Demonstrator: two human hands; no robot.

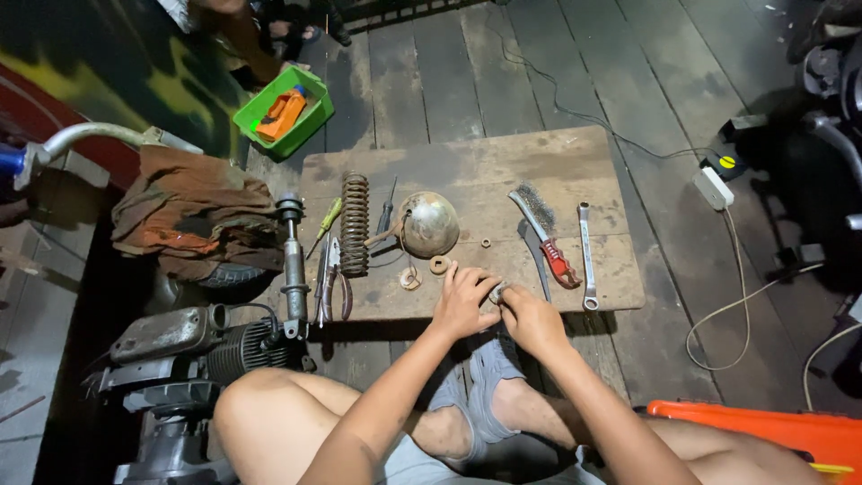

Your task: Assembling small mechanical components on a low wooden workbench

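Person seated on a dark plank floor, low wooden board (476, 171) across the front of the knees. Both hands together at the board's near edge. Left hand (462, 301) and right hand (530, 316) meet on a small grey metal part (496, 290), fingers of each pinched around it; part is mostly hidden, kind cannot be told.

On the board, left to right: shock absorber rod (293, 265) at the left edge, screwdriver with yellow-green handle (327, 222), pliers (333, 283), rusty coil spring (355, 223), round metal dome (429, 224), two small rings (440, 264) just beyond the left hand, wire brush with red handle (548, 238), spanner (586, 256).

Off the board: green plastic tray (316, 115) holding an orange tool, brown rag (193, 211), small engine (189, 350) by the left knee, white power strip (715, 187) at right.
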